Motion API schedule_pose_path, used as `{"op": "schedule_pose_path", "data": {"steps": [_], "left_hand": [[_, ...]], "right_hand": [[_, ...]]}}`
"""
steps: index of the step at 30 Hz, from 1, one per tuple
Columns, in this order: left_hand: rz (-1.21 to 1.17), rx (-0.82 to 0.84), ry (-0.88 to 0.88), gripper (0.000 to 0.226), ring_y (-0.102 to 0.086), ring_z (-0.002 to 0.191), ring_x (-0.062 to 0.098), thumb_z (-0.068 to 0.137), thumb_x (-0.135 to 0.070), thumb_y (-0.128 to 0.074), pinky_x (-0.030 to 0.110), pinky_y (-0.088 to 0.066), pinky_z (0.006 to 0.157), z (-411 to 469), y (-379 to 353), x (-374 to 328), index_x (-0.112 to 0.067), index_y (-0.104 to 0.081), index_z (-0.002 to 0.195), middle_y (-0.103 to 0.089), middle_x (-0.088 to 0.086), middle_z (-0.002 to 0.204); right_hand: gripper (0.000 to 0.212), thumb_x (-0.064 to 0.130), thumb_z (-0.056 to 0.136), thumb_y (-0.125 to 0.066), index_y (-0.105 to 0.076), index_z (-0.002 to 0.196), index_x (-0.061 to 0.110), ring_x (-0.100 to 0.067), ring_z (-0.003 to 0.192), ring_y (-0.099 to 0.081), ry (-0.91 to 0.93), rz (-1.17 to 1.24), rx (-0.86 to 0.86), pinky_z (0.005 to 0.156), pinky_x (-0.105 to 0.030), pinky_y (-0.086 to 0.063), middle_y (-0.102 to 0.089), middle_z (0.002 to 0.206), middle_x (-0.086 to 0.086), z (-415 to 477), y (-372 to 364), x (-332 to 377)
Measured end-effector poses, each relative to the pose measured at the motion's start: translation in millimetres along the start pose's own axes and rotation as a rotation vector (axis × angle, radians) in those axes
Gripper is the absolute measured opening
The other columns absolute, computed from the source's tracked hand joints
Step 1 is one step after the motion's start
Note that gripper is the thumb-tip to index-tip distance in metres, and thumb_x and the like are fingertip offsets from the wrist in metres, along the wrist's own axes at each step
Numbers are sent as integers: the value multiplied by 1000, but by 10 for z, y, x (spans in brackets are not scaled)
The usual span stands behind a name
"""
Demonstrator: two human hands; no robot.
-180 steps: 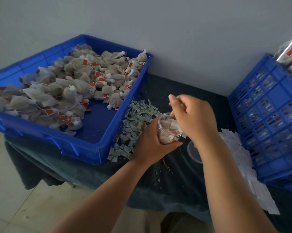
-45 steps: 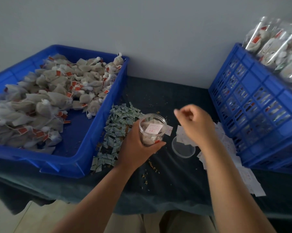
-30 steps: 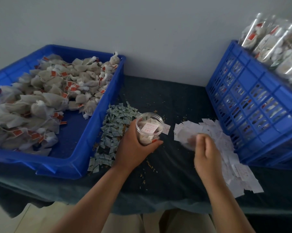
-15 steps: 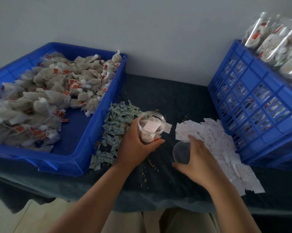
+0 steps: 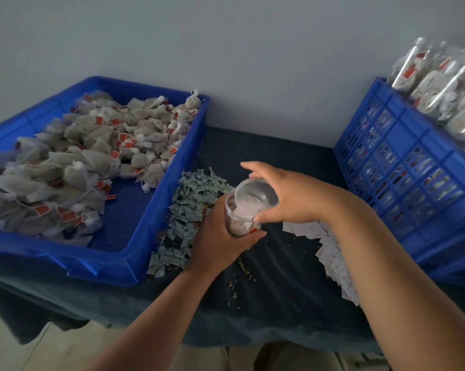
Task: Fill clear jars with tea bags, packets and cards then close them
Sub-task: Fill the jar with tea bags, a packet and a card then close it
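- Above the dark worktop, left hand grips a clear plastic jar of tea bags
- right hand, fingers curled, holds a clear round lid tilted over the jar's mouth

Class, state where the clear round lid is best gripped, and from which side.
By its rim, from the right, as the right hand does: the clear round plastic lid is thin, and the left hand wraps the clear plastic jar from the left.

Passage is offered by a strip of dark cloth between tray and crate, narrowed by packets and cards.
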State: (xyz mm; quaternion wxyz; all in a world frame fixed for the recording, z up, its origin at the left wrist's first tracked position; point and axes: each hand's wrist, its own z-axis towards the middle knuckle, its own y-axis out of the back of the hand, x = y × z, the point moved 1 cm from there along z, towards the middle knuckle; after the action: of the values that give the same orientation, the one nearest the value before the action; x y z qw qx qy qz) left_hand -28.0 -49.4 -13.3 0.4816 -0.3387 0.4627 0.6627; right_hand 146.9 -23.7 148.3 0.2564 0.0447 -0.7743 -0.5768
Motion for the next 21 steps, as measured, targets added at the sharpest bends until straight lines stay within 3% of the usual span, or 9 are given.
{"op": "schedule_pose_path", "data": {"steps": [2, 5, 8, 12, 15, 18, 21], "left_hand": [[-9, -3, -9, 86, -66, 114, -5, 65, -65, -94, 14, -55, 85, 6, 14, 5, -58, -47, 136, -64, -30, 127], [0, 5, 3, 87, -67, 113, -4, 65, -66, -94, 31, -61, 87, 1, -6, 27, -52, -49, 138, -67, -27, 125], [-5, 3, 0, 85, -67, 114, -4, 66, -66, -94, 32, -61, 87, 1, 1, 29, -55, -49, 137, -68, -27, 125], [-20, -3, -2, 85, -67, 114, -5, 66, -63, -94, 28, -60, 86, -11, 0, 21, -61, -46, 136, -66, -29, 127], [-17, -5, -24, 85, -65, 115, -9, 67, -61, -94, 13, -55, 84, -7, 2, 5, -64, -45, 136, -65, -33, 127], [-31, 23, -19, 76, -71, 103, -6, 67, -57, -97, 14, -57, 77, 2, -4, 18, -60, -51, 128, -71, -28, 116], [-25, 26, 0, 68, -73, 90, -7, 66, -59, -97, 7, -52, 67, -2, -14, 22, -59, -54, 119, -74, -28, 104]], "right_hand": [[113, 52, 78, -92, -16, 161, 58, -10, 137, -51, 21, -22, 82, 107, -34, -48, -40, 163, 18, 107, 20, 26], [100, 61, 75, -90, -32, 155, 60, -10, 131, -56, 49, -97, 132, 107, -40, -53, -45, 152, 23, 182, 29, 67], [91, 66, 71, -89, -42, 149, 58, -10, 116, -63, 66, -168, 101, 95, -40, -59, -52, 139, 25, 247, 24, 117], [89, 80, 67, -82, -48, 144, 50, -10, 100, -60, 68, -332, 17, 76, -34, -53, -56, 119, 20, 259, -6, 211], [92, 99, 65, -59, -54, 131, 35, -13, 85, -60, 1, -495, -33, 67, -34, -52, -58, 105, 14, 251, -57, 299], [100, 110, 70, -25, -50, 112, 23, -17, 69, -60, -78, -651, -101, 58, -34, -51, -61, 83, 4, 254, -138, 406], [114, 110, 69, -12, -54, 126, 22, -19, 71, -63, -130, -663, -100, 57, -33, -46, -64, 82, 3, 232, -134, 400]]}}
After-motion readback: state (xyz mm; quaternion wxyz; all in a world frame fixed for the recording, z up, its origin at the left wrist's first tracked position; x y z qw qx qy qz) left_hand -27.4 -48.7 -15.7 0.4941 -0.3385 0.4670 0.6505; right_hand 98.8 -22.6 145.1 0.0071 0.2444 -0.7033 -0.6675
